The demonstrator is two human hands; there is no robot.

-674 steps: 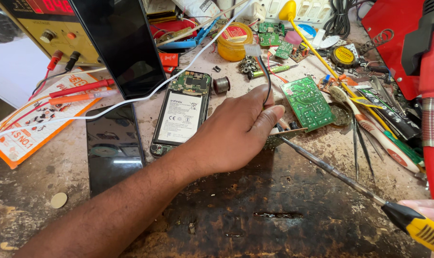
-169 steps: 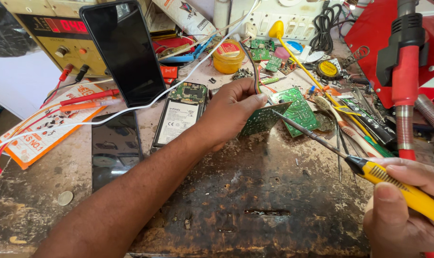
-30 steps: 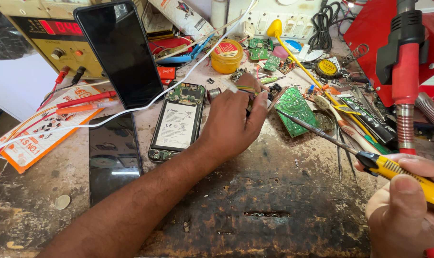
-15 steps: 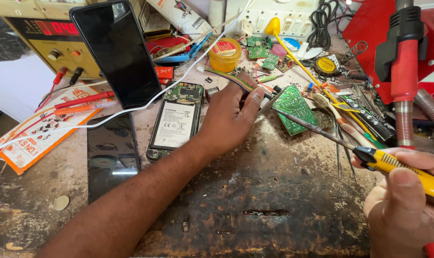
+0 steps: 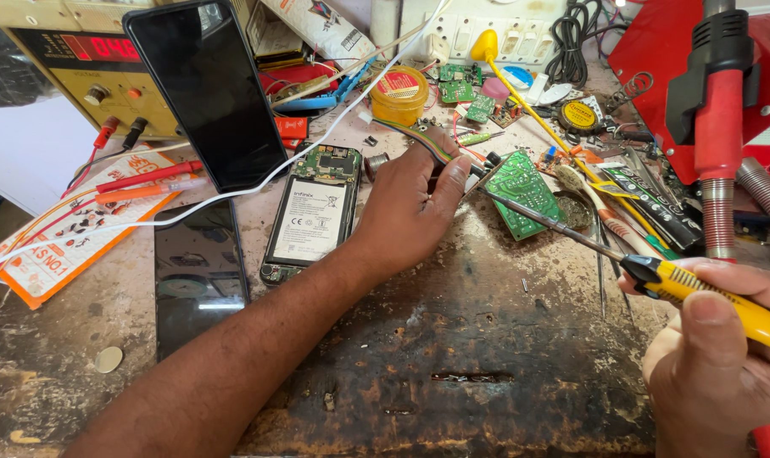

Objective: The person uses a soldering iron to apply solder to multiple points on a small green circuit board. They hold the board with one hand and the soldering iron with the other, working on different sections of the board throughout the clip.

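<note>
While the left hand (image 5: 410, 199) lies knuckles-up near the middle of the tabletop (image 5: 453, 339), its fingers are curled down onto something small just beside the green board (image 5: 521, 191); what exactly they pinch is hidden under the hand, so I cannot tell more than that the grip is pressed together. A striped ribbon cable (image 5: 419, 140) runs over the back of that hand toward the far edge. The right hand (image 5: 724, 356), at the near right corner, has its grip wrapped tight round the yellow handle of a soldering iron (image 5: 588, 242), whose long shaft slants up and left, the tip meeting the left fingertips at the board's left edge.

An opened phone (image 5: 313, 216) with its battery showing lies just left of the left hand, a dark screen (image 5: 197, 276) beside that, and another phone (image 5: 207, 93) leans upright against a yellow power supply (image 5: 71, 59) at the far left.

To do this well, I would judge, the left hand should hold the part dead still and keep its fingertips clear of the tip, while the right steadies its wrist on the tabletop.
</note>
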